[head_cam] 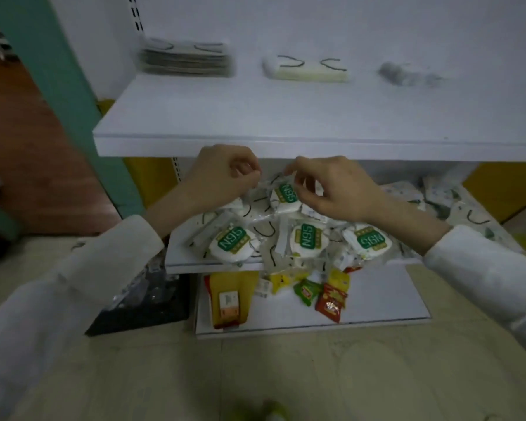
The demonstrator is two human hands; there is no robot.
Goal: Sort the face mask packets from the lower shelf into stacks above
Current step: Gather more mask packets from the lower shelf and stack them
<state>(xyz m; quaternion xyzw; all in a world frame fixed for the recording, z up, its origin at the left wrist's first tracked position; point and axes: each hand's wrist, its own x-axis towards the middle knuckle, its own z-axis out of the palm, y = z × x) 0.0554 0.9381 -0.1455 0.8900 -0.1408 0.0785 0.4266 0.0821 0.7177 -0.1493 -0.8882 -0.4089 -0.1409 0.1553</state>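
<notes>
Several clear mask packets with green N95 labels lie in a loose pile point(304, 238) on the lower shelf point(179, 259). My left hand point(222, 174) and my right hand point(328, 186) both pinch the top edge of one N95 packet point(286, 194), lifted just above the pile under the upper shelf's front edge. On the upper shelf point(255, 117) stand a tall grey stack of packets point(186, 60) at the left, a low pale stack point(307, 69) in the middle and a blurred grey heap point(407, 75) at the right.
More patterned mask packets point(444, 202) lie at the right of the lower shelf. Colourful snack packets point(316, 293) and a yellow pouch point(228, 296) lie on the bottom shelf. A black tray point(146, 311) sits on the floor at the left, beside a teal post point(58, 71).
</notes>
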